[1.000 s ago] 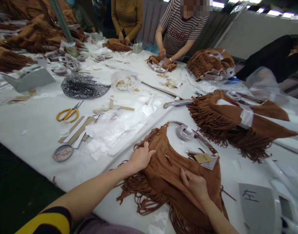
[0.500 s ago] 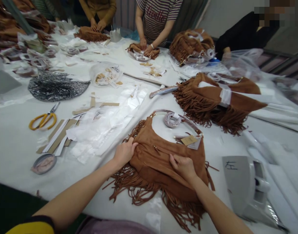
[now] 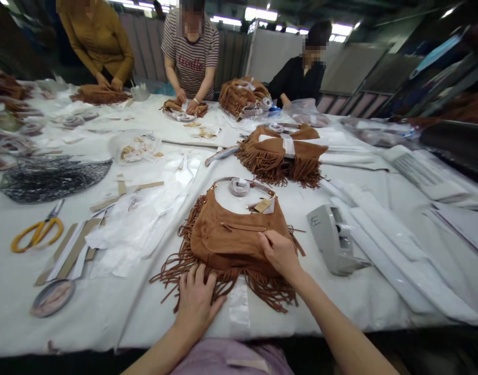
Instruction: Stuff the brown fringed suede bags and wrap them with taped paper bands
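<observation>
A brown suede handbag (image 3: 231, 234) with long fringe lies flat before me, its wrapped strap curving away at the top. A zipper (image 3: 242, 227) crosses its front, and a tan tag (image 3: 264, 204) hangs near the strap's right end. My left hand (image 3: 196, 299) rests palm down with spread fingers on the fringe at the bag's lower left edge. At the right end of the zipper, my right hand (image 3: 282, 256) is closed, its thumb and curled fingers gripping the bag's front. A roll of wrapped strap (image 3: 239, 187) lies inside the strap loop.
Yellow-handled scissors (image 3: 38, 234), card strips (image 3: 73, 250) and a round dish (image 3: 53, 298) lie left. A grey tape dispenser (image 3: 330, 239) and long white packets (image 3: 395, 255) are on the right. Another fringed bag (image 3: 301, 148) lies beyond. Several people work across the table.
My view has tilted up. My left hand has left the bag's upper left side and come down onto the fringe. The bag's front looks smoother, with its zipper now in plain sight.
</observation>
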Demonstrator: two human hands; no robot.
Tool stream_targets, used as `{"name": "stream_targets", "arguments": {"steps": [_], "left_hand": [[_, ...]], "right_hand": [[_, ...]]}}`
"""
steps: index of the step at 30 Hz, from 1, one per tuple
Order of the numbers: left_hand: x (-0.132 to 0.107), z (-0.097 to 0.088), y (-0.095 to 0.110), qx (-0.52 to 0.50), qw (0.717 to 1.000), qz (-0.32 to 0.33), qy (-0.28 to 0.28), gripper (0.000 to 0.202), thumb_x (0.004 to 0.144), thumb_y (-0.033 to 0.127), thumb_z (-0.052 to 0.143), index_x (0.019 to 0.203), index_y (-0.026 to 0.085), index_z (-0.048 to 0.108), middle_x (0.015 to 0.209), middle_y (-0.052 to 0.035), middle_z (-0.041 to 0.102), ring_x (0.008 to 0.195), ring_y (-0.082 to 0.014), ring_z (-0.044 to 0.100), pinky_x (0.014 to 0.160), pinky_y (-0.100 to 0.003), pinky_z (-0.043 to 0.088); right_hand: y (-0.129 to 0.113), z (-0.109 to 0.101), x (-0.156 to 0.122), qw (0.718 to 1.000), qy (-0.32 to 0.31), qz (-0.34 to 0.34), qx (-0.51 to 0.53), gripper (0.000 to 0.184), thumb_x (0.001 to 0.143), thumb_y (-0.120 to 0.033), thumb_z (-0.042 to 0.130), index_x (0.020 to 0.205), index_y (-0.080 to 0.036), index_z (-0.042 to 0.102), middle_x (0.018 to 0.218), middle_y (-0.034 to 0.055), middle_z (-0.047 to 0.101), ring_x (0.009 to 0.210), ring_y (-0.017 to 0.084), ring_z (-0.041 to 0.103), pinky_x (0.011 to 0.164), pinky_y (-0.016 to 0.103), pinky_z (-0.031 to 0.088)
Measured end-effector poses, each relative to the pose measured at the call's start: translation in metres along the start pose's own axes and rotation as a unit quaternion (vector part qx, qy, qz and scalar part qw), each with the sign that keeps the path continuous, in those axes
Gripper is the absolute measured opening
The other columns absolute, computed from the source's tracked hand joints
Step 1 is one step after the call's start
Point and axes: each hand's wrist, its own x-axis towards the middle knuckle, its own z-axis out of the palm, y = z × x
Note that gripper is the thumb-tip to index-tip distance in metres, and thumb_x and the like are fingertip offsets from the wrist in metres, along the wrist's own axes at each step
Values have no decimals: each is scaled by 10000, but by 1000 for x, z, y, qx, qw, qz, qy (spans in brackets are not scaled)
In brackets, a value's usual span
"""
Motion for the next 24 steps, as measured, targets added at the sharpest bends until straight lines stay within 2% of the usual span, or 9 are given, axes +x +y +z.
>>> {"name": "stream_targets", "arguments": {"steps": [3, 6, 8, 12, 14, 17, 19, 21, 24], "left_hand": [[4, 13, -5, 40, 999, 6, -19, 204, 854, 390, 558, 972, 235, 617, 1078, -101, 520, 1000, -285, 469, 833, -443, 405], [14, 18, -20, 11, 998, 60, -31, 192, 918, 299, 446, 864, 208, 607, 904, -72, 525, 866, -221, 512, 761, -355, 440], [15, 19, -33, -27, 994, 94, -41, 219, 929, 250, 396, 829, 200, 585, 869, -59, 529, 824, -195, 534, 736, -321, 455], [10, 21, -58, -74, 989, 118, -46, 245, 924, 256, 362, 796, 221, 569, 853, -38, 552, 794, -183, 572, 708, -305, 480], [8, 22, -67, -81, 988, 121, -45, 253, 917, 294, 373, 801, 239, 590, 856, -38, 565, 789, -191, 590, 690, -305, 497], [11, 18, -77, -90, 982, 156, -62, 246, 901, 345, 418, 830, 270, 641, 875, -53, 596, 792, -206, 614, 680, -311, 520], [16, 9, -83, -72, 976, 193, -74, 209, 875, 390, 480, 843, 300, 666, 890, -55, 618, 798, -217, 623, 668, -318, 523], [23, -6, -87, -34, 975, 212, -60, 182, 842, 438, 538, 840, 317, 675, 917, -48, 636, 816, -226, 622, 673, -329, 515], [36, -31, -79, 13, 982, 189, 20, 236, 802, 506, 590, 846, 285, 661, 971, -57, 634, 869, -240, 599, 765, -375, 486]], "right_hand": [[-20, -9, -70, 995, 92, -17, 25, 324, 937, -336, 444, 669, -193, 555, 665, 39, 567, 673, 157, 526, 675, 273, 374], [-28, 12, -124, 993, 121, -10, 1, 212, 888, -374, 534, 854, -191, 635, 876, 93, 618, 834, 217, 555, 754, 340, 415], [-23, 31, -141, 993, 115, 2, -27, 252, 892, -382, 525, 1016, -194, 637, 997, 122, 613, 907, 250, 548, 769, 377, 424], [0, 45, -150, 995, 95, -1, -18, 189, 919, -187, 458, 948, -194, 645, 818, 63, 604, 753, 185, 532, 683, 316, 407], [6, 39, -153, 997, 79, -5, 2, 186, 912, -157, 462, 918, -200, 643, 785, 43, 597, 733, 173, 526, 675, 308, 401], [3, 21, -158, 995, 77, 24, 56, 145, 912, -225, 502, 881, -213, 643, 842, 45, 615, 803, 182, 553, 746, 337, 422], [0, 9, -158, 985, 117, 77, 104, 163, 914, -278, 505, 850, -213, 640, 882, 56, 629, 858, 195, 573, 794, 354, 435], [2, 0, -153, 958, 176, 164, 156, 211, 923, -317, 477, 845, -207, 639, 862, 60, 644, 829, 193, 596, 769, 333, 456], [17, -9, -134, 900, 210, 308, 226, 289, 916, -400, 450, 883, -194, 648, 764, 44, 667, 674, 174, 612, 650, 284, 468]]}}
